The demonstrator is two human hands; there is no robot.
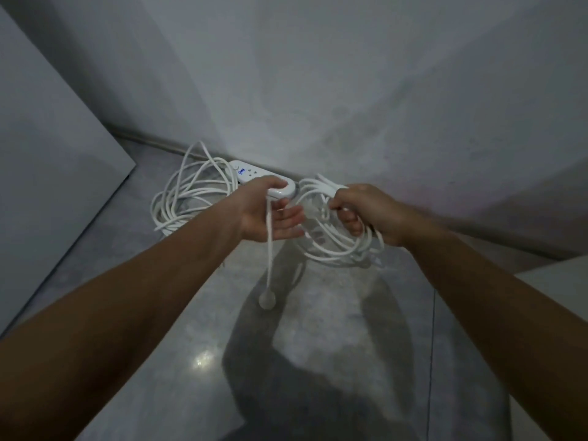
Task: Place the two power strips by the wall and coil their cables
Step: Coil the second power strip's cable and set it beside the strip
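- One power strip (251, 175) already lies against the wall (350, 106), with its loose cable (191, 198) heaped beside it.
- My right hand (366, 211) fists the second cable's loops (334, 249) so they can't spring apart.
- My left hand (270, 218) has its fingers relaxed and its thumb pinning the plug lead (269, 259), ready for wrapping.

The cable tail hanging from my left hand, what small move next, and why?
Probably loop the tail onto the coil that the right hand grips: the plug dangles free below the left hand, while the rest is gathered in loops.
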